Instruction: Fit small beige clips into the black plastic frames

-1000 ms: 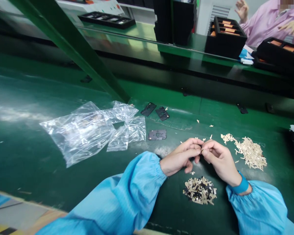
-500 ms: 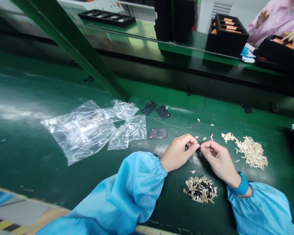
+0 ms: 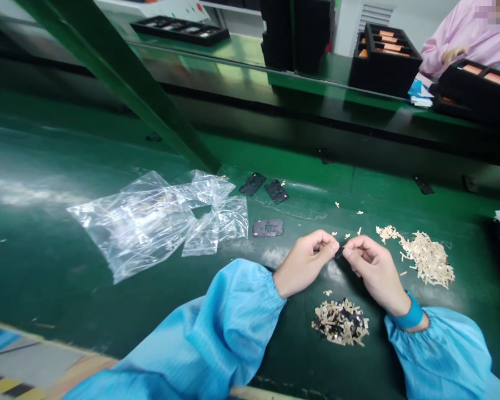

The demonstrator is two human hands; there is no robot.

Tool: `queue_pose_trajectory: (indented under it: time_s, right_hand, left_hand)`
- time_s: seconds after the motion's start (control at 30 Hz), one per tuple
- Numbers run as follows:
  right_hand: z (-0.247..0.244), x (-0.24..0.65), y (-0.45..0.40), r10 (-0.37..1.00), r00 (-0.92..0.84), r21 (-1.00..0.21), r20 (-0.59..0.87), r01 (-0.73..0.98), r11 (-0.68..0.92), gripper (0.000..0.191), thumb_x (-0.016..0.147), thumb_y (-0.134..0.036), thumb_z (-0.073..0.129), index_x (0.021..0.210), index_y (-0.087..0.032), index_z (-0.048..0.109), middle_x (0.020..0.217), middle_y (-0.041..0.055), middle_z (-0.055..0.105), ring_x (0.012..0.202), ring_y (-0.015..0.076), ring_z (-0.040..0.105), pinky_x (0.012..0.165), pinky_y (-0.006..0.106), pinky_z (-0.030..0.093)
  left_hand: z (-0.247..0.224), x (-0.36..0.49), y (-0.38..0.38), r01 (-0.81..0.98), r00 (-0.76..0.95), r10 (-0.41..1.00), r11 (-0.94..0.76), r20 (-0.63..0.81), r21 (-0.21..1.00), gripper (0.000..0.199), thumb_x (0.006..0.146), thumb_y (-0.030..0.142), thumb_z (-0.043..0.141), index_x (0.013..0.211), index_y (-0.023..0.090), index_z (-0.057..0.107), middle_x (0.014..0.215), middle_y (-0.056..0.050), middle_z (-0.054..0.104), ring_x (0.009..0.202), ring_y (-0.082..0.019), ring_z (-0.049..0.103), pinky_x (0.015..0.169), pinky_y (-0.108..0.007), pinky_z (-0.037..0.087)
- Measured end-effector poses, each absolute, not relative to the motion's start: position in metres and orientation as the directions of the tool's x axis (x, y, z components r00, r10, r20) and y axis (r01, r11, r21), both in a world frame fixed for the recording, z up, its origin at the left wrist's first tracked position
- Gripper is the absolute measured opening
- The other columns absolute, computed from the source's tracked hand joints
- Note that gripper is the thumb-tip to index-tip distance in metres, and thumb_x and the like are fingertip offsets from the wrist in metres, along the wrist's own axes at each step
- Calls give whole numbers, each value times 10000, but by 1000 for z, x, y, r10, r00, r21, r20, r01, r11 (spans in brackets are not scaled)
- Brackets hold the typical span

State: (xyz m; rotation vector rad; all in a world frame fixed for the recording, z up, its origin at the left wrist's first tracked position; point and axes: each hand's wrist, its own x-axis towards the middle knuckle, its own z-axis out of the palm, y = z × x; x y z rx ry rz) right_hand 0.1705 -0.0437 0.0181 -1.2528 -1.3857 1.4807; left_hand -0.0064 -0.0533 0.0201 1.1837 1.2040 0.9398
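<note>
My left hand and my right hand face each other over the green table, fingertips pinched and slightly apart. Between them is something small and dark, too tiny to make out, and which fingers hold it is unclear. Below the hands lies a mixed pile of small beige and black pieces. A pile of pale beige pieces sits to the right of my right hand, with a smaller cluster beside it. A few loose beige bits lie just beyond my fingertips.
Crumpled clear plastic bags lie on the left. Near them are a flat black part and two more. A green post slants across the left. Behind, black boxes stand near a person in pink.
The fingertips of my two hands have parted slightly. Across the table, the other person's hand has withdrawn from the black box.
</note>
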Motion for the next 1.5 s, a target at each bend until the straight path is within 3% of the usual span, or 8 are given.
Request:
queue_pose_trajectory:
  time_s: [0.33,0.7,0.9,1.0,1.1,1.3,1.37,1.5]
  right_hand:
    - [17,170,-46,960,-248,-988,-132,105,-109,272,825,-432,748,789,-191,627,668,-18,568,561,106,450,520,230,382]
    - [14,171,-45,961,-249,-990,-117,103,-94,326,802,-511,752,763,-209,635,665,-5,568,589,133,462,532,252,394]
    - [5,171,-41,979,-159,-991,-132,31,-128,301,768,-443,775,714,-197,611,605,-33,538,516,101,408,506,241,355]
    - [-3,171,-39,988,-112,-994,-105,8,-105,281,757,-420,775,712,-192,617,616,-24,561,526,105,426,512,240,358]
    - [-8,171,-39,990,-107,-996,-87,-7,-88,285,757,-422,774,709,-190,615,621,-19,568,531,107,438,517,239,364]
    - [-10,170,-39,989,-111,-994,-98,-33,-102,323,763,-467,768,710,-197,600,606,-21,544,528,111,424,497,233,356]
    - [-9,169,-39,988,-117,-994,-100,-36,-105,312,768,-460,762,711,-201,598,607,-18,540,540,118,432,497,232,353]
    - [-8,168,-39,984,-142,-993,-105,-33,-111,302,785,-464,743,710,-210,598,594,-20,523,540,126,425,489,234,339]
  left_hand:
    - [23,-6,-54,91,163,968,180,-192,980,256,902,412,578,786,183,582,621,32,501,610,-117,485,548,-221,410]
    - [20,-5,-55,88,168,966,185,-198,979,220,918,396,566,889,186,626,645,27,540,609,-125,532,563,-233,438]
    - [10,-12,-37,257,104,993,24,-52,966,234,967,367,517,996,179,654,757,-11,656,673,-143,613,660,-263,509]
    - [9,-16,6,480,128,987,-152,102,864,201,986,331,515,1017,191,655,879,-38,727,812,-169,688,791,-286,540]
    - [13,-12,66,818,206,963,-267,174,509,208,1011,272,484,1110,199,651,1104,-73,727,1020,-194,692,939,-309,522]
    - [11,12,164,916,244,961,-273,130,295,398,963,186,567,1352,109,536,1519,-223,468,1446,-318,404,1129,-414,410]
    - [10,18,181,927,267,959,-283,97,246,409,972,191,551,1366,88,518,1497,-251,474,1444,-339,401,1124,-443,408]
    - [14,22,198,925,328,945,-325,16,197,324,979,194,520,1262,54,593,1296,-274,613,1249,-358,585,1028,-470,470]
